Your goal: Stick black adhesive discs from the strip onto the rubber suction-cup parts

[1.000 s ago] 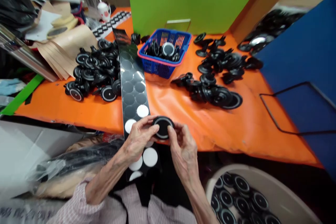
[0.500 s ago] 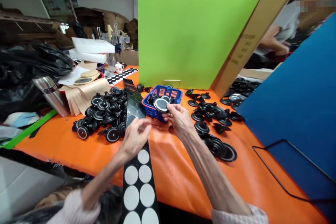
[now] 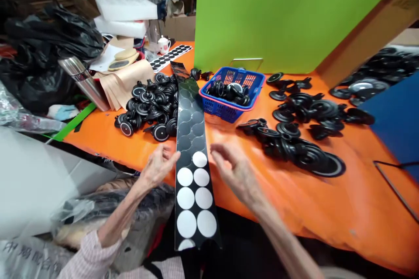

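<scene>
A long black sticker strip (image 3: pixel 193 139) with white round stickers (image 3: pixel 203 198) on its near half lies along the table and hangs past its front edge. My left hand (image 3: pixel 159 168) hovers at the strip's left edge, fingers loosely bent and apart, holding nothing visible. To the right of the strip is my right hand (image 3: pixel 237 170), slightly blurred, thumb and fingers apart with nothing seen between them. Beyond it stands a blue basket (image 3: pixel 222 111) containing several black round-based parts (image 3: pixel 234 91). Black parts are heaped left (image 3: pixel 150 107) and right (image 3: pixel 294 146) of the strip.
An orange cover (image 3: pixel 255 209) lies over the table. Upright green (image 3: pixel 262 17) and blue (image 3: pixel 389 117) boards stand behind and at right. A steel flask (image 3: pixel 85 83), brown paper (image 3: pixel 122 85), a white cup (image 3: pixel 163 45) and black bags (image 3: pixel 49 52) are at left.
The black round part that my right hand held by the basket has left that hand. Both hands now sit nearer, on either side of the strip. The view has tilted down.
</scene>
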### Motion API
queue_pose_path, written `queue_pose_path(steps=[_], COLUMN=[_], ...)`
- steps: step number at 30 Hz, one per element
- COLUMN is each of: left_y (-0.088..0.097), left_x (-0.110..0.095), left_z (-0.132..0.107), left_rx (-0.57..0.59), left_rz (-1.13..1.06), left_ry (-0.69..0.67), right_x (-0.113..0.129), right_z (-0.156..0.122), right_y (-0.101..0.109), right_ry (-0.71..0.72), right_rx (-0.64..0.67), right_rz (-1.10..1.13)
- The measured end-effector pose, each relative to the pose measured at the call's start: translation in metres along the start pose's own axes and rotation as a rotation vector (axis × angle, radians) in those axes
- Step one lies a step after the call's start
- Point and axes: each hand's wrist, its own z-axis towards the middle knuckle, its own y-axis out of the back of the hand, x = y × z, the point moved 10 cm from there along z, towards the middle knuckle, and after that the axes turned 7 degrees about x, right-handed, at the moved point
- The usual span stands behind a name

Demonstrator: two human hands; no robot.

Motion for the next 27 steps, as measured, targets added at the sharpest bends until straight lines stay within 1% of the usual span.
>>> queue_pose_path(steps=[1,2,3,5,6,8,12,16,18,19,20,21,22,23,24,25,27], left_y=[-0.008,-0.018,-0.028,-0.041,-0.046,-0.051,-0.06,-0.063,-0.06,-0.056,-0.047,-0.035,-0.022,-0.015,-0.015,-0.022,-0.049], left_x=[0.014,0.023,0.026,0.023,0.02,0.012,0.003,0.005,0.012,0.015,0.017,0.016,0.011,0.003,-0.006,-0.014,-0.029], left_z=[-0.007,-0.011,-0.013,-0.016,-0.017,-0.02,-0.031,-0.034,-0.034,-0.034,-0.034,-0.034,-0.037,-0.039,-0.04,-0.039,-0.035], left_rx=[0.053,0.115,0.168,0.247,0.274,0.309,0.389,0.376,0.339,0.297,0.217,0.106,-0.007,-0.075,-0.076,-0.012,0.223], left_rz=[-0.129,-0.256,-0.367,-0.535,-0.594,-0.67,-0.753,-0.718,-0.639,-0.568,-0.47,-0.354,-0.235,-0.14,-0.089,-0.089,-0.179], left_ry=[0.031,0.048,0.059,0.079,0.086,0.08,0.051,0.034,0.053,0.058,0.05,0.028,-0.004,-0.037,-0.063,-0.074,-0.058], right_x=[-0.005,-0.007,-0.007,-0.004,-0.003,0.0,0.006,0.009,0.007,0.006,0.004,0.004,0.006,0.009,0.013,0.017,0.021], right_z=[-0.016,-0.029,-0.037,-0.044,-0.043,-0.041,-0.039,-0.041,-0.042,-0.044,-0.046,-0.049,-0.052,-0.057,-0.061,-0.066,-0.073], right_y=[-0.015,-0.03,-0.042,-0.057,-0.059,-0.057,-0.05,-0.049,-0.04,-0.033,-0.028,-0.024,-0.022,-0.024,-0.027,-0.029,-0.031], right_ry=[0.02,0.061,0.102,0.157,0.162,0.136,0.11,0.144,0.132,0.117,0.102,0.097,0.111,0.146,0.189,0.231,0.272], right_rx=[0.008,0.012,0.019,0.016,0.006,-0.036,-0.073,-0.062,-0.103,-0.135,-0.165,-0.186,-0.196,-0.194,-0.188,-0.185,-0.194], right_rz=[-0.049,-0.091,-0.122,-0.177,-0.202,-0.244,-0.299,-0.343,-0.334,-0.328,-0.324,-0.324,-0.327,-0.33,-0.329,-0.323,-0.285])
